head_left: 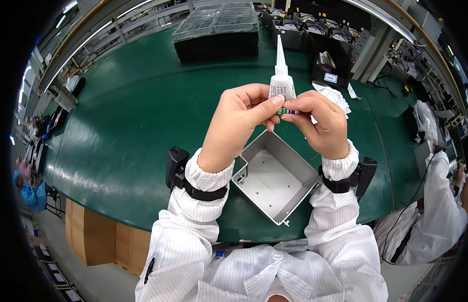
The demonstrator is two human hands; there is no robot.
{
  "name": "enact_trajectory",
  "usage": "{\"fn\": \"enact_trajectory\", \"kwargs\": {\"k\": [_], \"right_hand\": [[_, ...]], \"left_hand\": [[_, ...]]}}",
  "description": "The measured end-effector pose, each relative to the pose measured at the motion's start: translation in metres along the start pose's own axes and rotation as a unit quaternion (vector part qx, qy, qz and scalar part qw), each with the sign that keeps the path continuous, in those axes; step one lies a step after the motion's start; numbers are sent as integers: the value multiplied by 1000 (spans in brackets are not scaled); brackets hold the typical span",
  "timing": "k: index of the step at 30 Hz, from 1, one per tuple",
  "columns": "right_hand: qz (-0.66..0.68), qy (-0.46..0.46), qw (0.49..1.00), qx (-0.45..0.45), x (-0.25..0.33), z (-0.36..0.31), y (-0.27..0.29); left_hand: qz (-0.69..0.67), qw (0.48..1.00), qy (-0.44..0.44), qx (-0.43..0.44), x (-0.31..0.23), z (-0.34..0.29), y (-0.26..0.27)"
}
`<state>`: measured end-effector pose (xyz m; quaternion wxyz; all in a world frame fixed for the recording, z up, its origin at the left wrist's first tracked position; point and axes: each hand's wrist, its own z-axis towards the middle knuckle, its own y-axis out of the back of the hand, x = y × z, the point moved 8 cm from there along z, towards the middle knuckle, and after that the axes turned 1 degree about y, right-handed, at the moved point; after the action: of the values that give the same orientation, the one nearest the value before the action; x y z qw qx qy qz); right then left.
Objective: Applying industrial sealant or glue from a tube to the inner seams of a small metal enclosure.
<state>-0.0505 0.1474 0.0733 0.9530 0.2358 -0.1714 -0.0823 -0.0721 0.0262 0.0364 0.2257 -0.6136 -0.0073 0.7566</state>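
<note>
A small white glue bottle (282,86) with a long tapered nozzle stands upright between my two hands, nozzle pointing up. My left hand (239,113) grips it from the left, thumb pressed across its lower front. At the bottle's lower right side, the fingers and thumb of my right hand (323,121) close on its base. Green and dark stripes show near the bottom, partly covered by my fingers. Below both hands, an open grey metal box (271,185) lies on the green table (138,126). Small holes dot the box's floor, and a bracket sits on its left wall.
Clear plastic trays (216,25) are stacked on a black base at the back. Behind the right hand are a black bin (331,68) and crumpled white material (337,99). Black-and-grey devices (289,32) line the back right. Another person's white sleeve (430,201) is at right; cardboard (98,234) stands lower left.
</note>
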Motion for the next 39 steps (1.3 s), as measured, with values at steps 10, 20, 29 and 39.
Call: {"fn": "enact_trajectory", "kwargs": {"k": [10, 20, 29, 39], "right_hand": [[27, -190, 980, 53, -9, -3, 1], [126, -156, 980, 4, -7, -4, 2], [135, -125, 982, -37, -13, -4, 2], [182, -178, 966, -35, -18, -10, -2]], "left_hand": [[91, 988, -121, -41, -16, -7, -9], [170, 964, -197, -57, -31, -17, -16], [148, 970, -188, -49, -28, -12, -15], [185, 976, -111, -29, -19, -12, -9]]}}
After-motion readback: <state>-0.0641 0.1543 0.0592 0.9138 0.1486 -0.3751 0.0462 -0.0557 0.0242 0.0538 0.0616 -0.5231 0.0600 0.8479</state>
